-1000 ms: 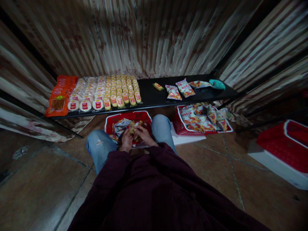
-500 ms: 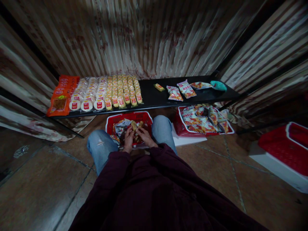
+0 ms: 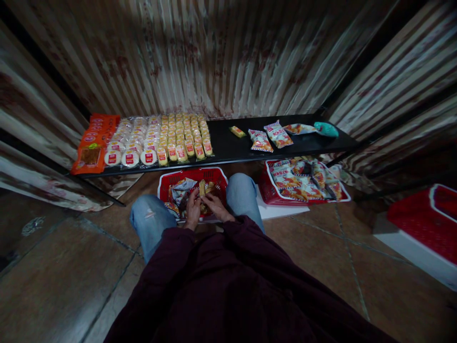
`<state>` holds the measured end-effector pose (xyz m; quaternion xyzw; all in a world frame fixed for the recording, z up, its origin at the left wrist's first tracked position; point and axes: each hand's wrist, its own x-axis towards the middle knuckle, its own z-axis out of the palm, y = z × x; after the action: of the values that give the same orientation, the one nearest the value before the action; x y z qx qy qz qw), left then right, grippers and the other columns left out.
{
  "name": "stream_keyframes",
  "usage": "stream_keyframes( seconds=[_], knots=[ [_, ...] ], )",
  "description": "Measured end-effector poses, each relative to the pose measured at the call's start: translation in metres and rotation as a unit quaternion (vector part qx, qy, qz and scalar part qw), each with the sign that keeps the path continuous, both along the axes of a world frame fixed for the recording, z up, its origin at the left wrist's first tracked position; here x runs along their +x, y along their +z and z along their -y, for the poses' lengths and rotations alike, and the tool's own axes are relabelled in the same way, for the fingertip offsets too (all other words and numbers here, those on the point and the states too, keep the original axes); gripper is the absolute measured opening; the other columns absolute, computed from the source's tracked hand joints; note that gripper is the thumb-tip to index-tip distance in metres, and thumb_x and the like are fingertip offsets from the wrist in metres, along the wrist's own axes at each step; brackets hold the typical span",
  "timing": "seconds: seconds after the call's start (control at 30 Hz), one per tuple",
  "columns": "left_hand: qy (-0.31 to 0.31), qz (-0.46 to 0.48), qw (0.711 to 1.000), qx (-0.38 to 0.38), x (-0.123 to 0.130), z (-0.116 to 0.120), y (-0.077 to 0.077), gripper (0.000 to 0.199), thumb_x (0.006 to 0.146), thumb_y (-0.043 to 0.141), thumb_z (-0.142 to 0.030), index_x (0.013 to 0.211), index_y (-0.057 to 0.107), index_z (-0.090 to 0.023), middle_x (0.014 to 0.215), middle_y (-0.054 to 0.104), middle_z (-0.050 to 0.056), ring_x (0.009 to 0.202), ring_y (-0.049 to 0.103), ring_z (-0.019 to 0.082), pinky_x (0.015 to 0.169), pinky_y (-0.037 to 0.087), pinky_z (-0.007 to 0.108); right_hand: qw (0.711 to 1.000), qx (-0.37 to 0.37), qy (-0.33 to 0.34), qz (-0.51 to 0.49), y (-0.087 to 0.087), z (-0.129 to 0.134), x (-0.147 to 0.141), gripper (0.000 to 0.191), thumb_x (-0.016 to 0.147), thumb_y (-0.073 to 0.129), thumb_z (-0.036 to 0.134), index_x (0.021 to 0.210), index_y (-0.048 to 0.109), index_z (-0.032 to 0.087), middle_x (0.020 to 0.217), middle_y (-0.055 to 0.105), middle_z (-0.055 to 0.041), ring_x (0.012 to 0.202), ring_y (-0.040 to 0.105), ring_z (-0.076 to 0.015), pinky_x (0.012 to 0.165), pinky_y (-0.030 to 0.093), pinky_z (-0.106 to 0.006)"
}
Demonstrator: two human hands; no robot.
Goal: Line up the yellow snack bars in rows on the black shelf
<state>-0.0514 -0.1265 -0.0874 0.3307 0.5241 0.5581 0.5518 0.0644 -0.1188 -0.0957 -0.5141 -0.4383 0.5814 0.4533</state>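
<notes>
Between my knees stands a red basket (image 3: 163,183) with crinkled snack bags (image 3: 183,185) at its left and small yellow packets at its right. My left hand (image 3: 193,208) and my right hand (image 3: 214,204) meet over this basket, both closed on a small yellow packet (image 3: 202,187) that stands upright between the fingertips. Behind the basket, on the black shelf (image 3: 228,144), rows of yellow packets (image 3: 183,136) lie beside rows of round white packets (image 3: 130,157). An orange bag (image 3: 94,143) lies at the shelf's left end.
On the shelf's right half lie a single yellow packet (image 3: 237,131), snack bags (image 3: 278,134) and a green bag (image 3: 326,129). A second red basket (image 3: 268,190) full of snack bags stands right of my knee. Another red basket (image 3: 417,214) is at the far right.
Both hands have shifted slightly. The yellow packet between them has turned more upright. The whole view has moved a little.
</notes>
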Motion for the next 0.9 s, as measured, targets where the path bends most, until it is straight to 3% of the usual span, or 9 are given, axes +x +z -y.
stream_keyframes(
  seconds=[0.13, 0.27, 0.37, 0.6, 0.77, 0.9],
  knots=[
    [-0.011, -0.034, 0.999, 0.005, 0.001, 0.001, -0.004, 0.029, 0.071, 0.060, -0.007, 0.093, 0.070, -0.022, 0.108, 0.067, 0.005, 0.110, 0.056, 0.020, 0.101, 0.041, 0.033, 0.999, -0.011, -0.037, 0.007, -0.009, -0.002, 0.001, 0.023, 0.063, 0.074, 0.035, 0.081, 0.073, 0.021, 0.078, 0.069, -0.0011, 0.078, 0.060, -0.0188, 0.077, 0.046, -0.031],
    [-0.021, -0.063, 0.998, 0.018, 0.002, -0.001, -0.012, 0.029, 0.071, 0.060, -0.007, 0.092, 0.071, -0.023, 0.106, 0.068, 0.005, 0.109, 0.057, 0.021, 0.106, 0.037, 0.036, 0.993, -0.021, -0.118, -0.018, -0.023, -0.003, 0.001, 0.037, 0.061, 0.073, 0.028, 0.098, 0.070, 0.027, 0.097, 0.070, 0.0000, 0.099, 0.060, -0.0213, 0.088, 0.044, -0.032],
    [-0.030, -0.055, 0.998, 0.031, 0.002, -0.001, -0.014, 0.031, 0.070, 0.060, -0.006, 0.093, 0.071, -0.024, 0.109, 0.067, 0.005, 0.115, 0.054, 0.021, 0.109, 0.035, 0.037, 0.992, -0.032, -0.113, -0.039, -0.027, -0.005, 0.000, 0.035, 0.063, 0.068, 0.029, 0.098, 0.070, 0.027, 0.099, 0.070, -0.0002, 0.100, 0.060, -0.0215, 0.089, 0.044, -0.032],
    [-0.039, -0.091, 0.992, 0.073, 0.001, 0.000, -0.010, 0.035, 0.071, 0.058, -0.005, 0.098, 0.071, -0.023, 0.116, 0.062, 0.006, 0.110, 0.056, 0.021, 0.105, 0.040, 0.036, 0.986, -0.066, -0.130, -0.084, -0.027, -0.013, -0.003, 0.021, 0.056, 0.063, 0.039, 0.069, 0.068, 0.024, 0.081, 0.072, -0.0028, 0.089, 0.061, -0.0235, 0.082, 0.045, -0.033],
    [-0.010, -0.160, 0.981, 0.112, 0.000, 0.000, -0.013, 0.032, 0.070, 0.058, -0.005, 0.093, 0.072, -0.023, 0.117, 0.061, 0.008, 0.117, 0.053, 0.024, 0.109, 0.036, 0.038, 0.982, -0.091, -0.134, -0.096, -0.030, -0.015, -0.005, 0.030, 0.056, 0.066, 0.047, 0.071, 0.069, 0.022, 0.089, 0.073, -0.0049, 0.096, 0.063, -0.0251, 0.089, 0.046, -0.036],
    [-0.021, -0.266, 0.956, 0.119, 0.000, 0.000, -0.019, 0.033, 0.073, 0.054, -0.007, 0.099, 0.069, -0.018, 0.121, 0.060, 0.010, 0.118, 0.054, 0.023, 0.110, 0.037, 0.041, 0.989, -0.055, -0.127, -0.051, -0.034, -0.013, -0.005, 0.041, 0.058, 0.068, 0.052, 0.083, 0.071, 0.020, 0.100, 0.073, -0.0076, 0.105, 0.061, -0.0259, 0.096, 0.044, -0.038]
  ],
)
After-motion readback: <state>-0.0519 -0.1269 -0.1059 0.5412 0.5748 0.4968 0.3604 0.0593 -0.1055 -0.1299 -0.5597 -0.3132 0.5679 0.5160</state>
